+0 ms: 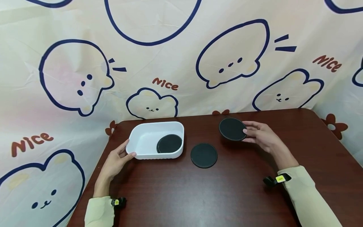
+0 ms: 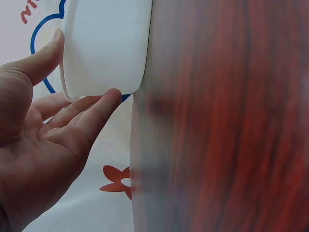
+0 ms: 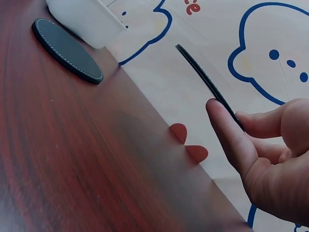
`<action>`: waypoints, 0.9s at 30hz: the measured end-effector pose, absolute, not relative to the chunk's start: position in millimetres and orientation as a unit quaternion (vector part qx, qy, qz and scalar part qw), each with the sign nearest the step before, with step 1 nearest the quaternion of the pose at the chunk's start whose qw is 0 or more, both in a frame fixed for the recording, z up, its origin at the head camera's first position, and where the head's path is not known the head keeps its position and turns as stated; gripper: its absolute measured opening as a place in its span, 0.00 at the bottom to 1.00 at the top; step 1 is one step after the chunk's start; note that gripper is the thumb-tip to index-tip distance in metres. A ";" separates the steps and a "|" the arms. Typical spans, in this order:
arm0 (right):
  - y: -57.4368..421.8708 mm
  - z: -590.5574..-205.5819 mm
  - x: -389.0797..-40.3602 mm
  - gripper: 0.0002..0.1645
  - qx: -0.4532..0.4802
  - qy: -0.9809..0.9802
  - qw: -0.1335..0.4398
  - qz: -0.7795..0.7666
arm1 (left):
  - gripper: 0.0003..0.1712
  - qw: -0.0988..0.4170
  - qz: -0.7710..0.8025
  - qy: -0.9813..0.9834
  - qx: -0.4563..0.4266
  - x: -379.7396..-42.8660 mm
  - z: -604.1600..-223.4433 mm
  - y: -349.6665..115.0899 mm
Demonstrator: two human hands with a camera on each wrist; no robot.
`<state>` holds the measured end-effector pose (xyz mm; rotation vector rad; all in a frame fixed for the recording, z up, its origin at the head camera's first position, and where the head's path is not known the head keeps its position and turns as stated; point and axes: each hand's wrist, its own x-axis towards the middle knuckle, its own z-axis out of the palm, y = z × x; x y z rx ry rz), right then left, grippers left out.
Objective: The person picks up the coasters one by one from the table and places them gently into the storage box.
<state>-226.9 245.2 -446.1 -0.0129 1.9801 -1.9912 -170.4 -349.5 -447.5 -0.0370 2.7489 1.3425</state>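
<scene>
A white plastic bin (image 1: 153, 156) stands at the table's left side, and my left hand (image 1: 114, 161) holds it by its left end, thumb at the near corner and fingers along the side. Inside, at the right end, lies a round black coaster (image 1: 170, 143). Between thumb and fingers my right hand (image 1: 262, 136) pinches the edge of another black coaster (image 1: 232, 129), raised above the table; the right wrist view shows it edge-on (image 3: 203, 77). One more black coaster (image 1: 204, 155), with light stitching near its edge, lies flat on the table right of the bin.
The dark brown wooden table (image 1: 193, 195) reaches back to a pale cloth (image 1: 175, 63) printed with blue cartoon outlines. Its back edge runs just behind the bin and the raised coaster. Each wrist wears a small black camera strap.
</scene>
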 end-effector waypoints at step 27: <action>266.8 -445.5 -206.4 0.43 -0.003 0.672 0.180 -0.718 | 0.51 0.041 0.432 0.901 -0.007 -168.8 -446.9 -349.6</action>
